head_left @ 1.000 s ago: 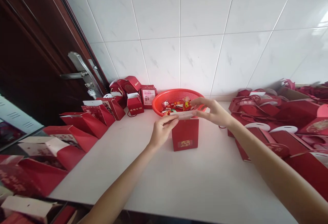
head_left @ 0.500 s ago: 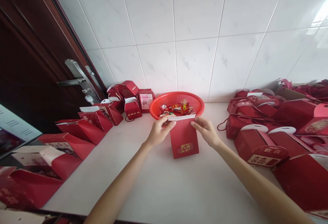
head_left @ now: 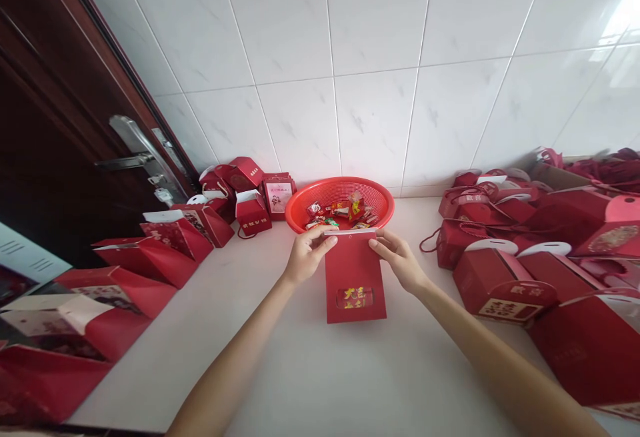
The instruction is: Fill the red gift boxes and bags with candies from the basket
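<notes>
Between my hands is a red paper gift box [head_left: 354, 265], with a small window low on its front that shows gold lettering. My left hand [head_left: 307, 254] pinches its top left corner, thumb on the front face. At the top right corner my right hand [head_left: 400, 258] grips in the same way. The white top edge of the box runs between my fingers; fingertips behind it are hidden. Just beyond stands a red plastic basket [head_left: 295, 209] with several wrapped candies [head_left: 345, 209] inside.
Open red gift boxes [head_left: 160, 257] line the table's left edge. Smaller boxes [head_left: 253, 210] stand by the tiled wall [head_left: 375, 117]. Many closed red boxes [head_left: 500, 280] crowd the right side. A dark door [head_left: 65, 104] with a metal handle is at the left. The white table [head_left: 330, 370] lies beneath.
The box's lower end has swung up toward me, so its front and window show more fully. Its top edges are now pressed closer together. The view has shifted slightly.
</notes>
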`<state>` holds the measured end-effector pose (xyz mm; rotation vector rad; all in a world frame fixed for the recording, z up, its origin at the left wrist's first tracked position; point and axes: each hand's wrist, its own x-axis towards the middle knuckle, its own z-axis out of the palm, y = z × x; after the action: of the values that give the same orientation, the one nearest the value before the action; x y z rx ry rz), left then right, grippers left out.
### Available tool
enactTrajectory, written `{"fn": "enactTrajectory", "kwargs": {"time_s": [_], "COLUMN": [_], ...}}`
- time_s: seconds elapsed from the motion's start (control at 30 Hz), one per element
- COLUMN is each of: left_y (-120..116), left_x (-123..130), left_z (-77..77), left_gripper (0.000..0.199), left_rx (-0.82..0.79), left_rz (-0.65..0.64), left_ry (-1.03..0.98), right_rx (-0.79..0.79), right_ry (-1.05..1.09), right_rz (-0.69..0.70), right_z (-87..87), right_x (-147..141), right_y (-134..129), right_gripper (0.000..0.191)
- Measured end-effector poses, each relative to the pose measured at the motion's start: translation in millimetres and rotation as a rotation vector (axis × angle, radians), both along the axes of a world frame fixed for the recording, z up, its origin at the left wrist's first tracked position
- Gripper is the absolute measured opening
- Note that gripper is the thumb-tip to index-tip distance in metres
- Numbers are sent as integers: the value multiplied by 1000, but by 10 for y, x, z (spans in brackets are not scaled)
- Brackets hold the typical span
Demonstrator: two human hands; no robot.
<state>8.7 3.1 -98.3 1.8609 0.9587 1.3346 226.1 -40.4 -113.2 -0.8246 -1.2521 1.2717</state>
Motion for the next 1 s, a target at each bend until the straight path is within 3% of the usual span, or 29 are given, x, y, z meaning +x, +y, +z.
{"fn": "enactTrajectory", "kwargs": {"time_s": [0.2, 0.33, 0.6, 0.8, 1.0], "left_y": [39, 72, 27, -89, -158], "left_x": [7, -5, -22, -16, -6], "left_z": [64, -18, -157, -147, -108], "left_gripper": [23, 19, 18, 20, 15], "left_rx": [167, 342, 478, 519, 428], "left_rz": [15, 32, 56, 68, 65], "left_ry": [-2, 26, 40, 55, 28], "right_rx": [131, 184, 225, 211, 228], "right_ry": [-80, -112, -122, -223, -242], "right_rz": [-4, -33, -17, -26, -22], "right_z": [69, 95, 73, 165, 180], "right_x": [20, 35, 30, 68, 37], "right_y": [93, 164, 238, 140, 126], "right_gripper": [37, 37, 29, 28, 36]}}
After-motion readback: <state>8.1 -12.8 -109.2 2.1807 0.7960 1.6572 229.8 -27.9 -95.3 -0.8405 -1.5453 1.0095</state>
